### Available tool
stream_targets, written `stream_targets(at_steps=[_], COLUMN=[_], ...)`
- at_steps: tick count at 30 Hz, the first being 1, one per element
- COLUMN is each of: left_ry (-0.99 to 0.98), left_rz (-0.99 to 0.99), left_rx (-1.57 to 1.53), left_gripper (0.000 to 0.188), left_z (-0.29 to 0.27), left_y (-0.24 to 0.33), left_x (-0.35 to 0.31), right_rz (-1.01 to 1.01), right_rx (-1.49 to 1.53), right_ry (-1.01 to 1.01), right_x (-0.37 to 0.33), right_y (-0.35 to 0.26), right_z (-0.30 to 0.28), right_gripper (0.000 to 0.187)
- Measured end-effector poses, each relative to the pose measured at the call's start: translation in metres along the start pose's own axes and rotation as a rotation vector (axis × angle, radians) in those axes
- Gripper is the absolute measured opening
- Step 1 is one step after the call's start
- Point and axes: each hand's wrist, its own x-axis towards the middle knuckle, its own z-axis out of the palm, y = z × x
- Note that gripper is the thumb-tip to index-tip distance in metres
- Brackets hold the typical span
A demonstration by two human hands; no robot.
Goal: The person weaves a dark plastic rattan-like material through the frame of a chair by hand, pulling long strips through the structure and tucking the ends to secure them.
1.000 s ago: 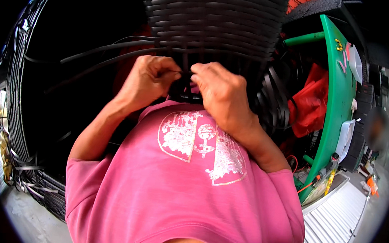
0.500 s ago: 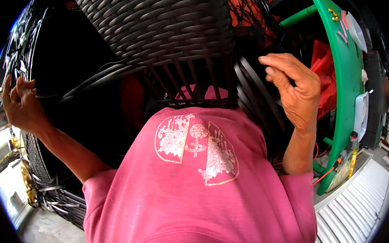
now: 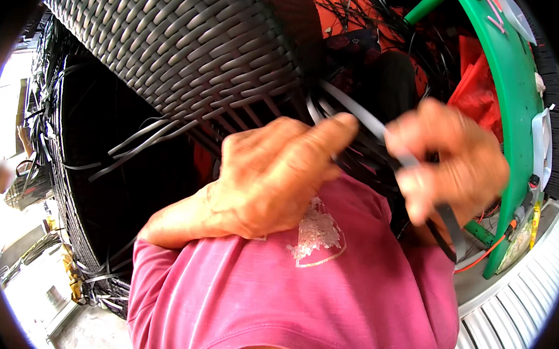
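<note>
A dark woven wicker panel (image 3: 178, 47) rises in front of me, with bare upright slats along its lower edge. My right hand (image 3: 450, 156), blurred by motion, is closed round a flat plastic weaving strip (image 3: 354, 109). That strip runs from the panel's lower right corner into the fingers, and its dark tail hangs below the hand. My left hand (image 3: 279, 178) is in front of the slats, fingers curled and thumb side toward the strip; what it grips, if anything, is hidden. Loose strip ends (image 3: 144, 140) stick out at the panel's lower left.
On the right stands a green curved table (image 3: 515, 93) with a red plastic bag (image 3: 476, 90) beside it. A large black woven piece (image 3: 68, 181) stands at the left. Cut strips litter the red surface (image 3: 340, 12) at the back. A person (image 3: 14, 171) is at the far left.
My left hand has come from the far left to the panel's lower right. The right hand has moved right and down and now grips a strip. The panel appears farther left in view.
</note>
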Motion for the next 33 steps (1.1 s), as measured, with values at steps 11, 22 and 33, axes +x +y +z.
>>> stream_targets(at_steps=[11, 22, 33], left_ry=[-0.263, -0.063, 0.239], left_rz=[0.221, 0.198, -1.194], left_rx=[0.122, 0.054, -0.724], left_gripper=[0.024, 0.019, 0.028], left_z=[0.062, 0.044, -0.001], left_y=[-0.01, -0.009, -0.011], left_x=[0.037, 0.022, -0.005], right_rz=[-0.274, 0.272, 0.386], right_rx=[0.562, 0.339, -0.284], right_ry=[0.712, 0.784, 0.295], right_x=[-0.091, -0.061, -0.009], right_y=[-0.052, 0.006, 0.016], right_z=[-0.062, -0.04, -0.005], right_gripper=[0.019, 0.027, 0.025])
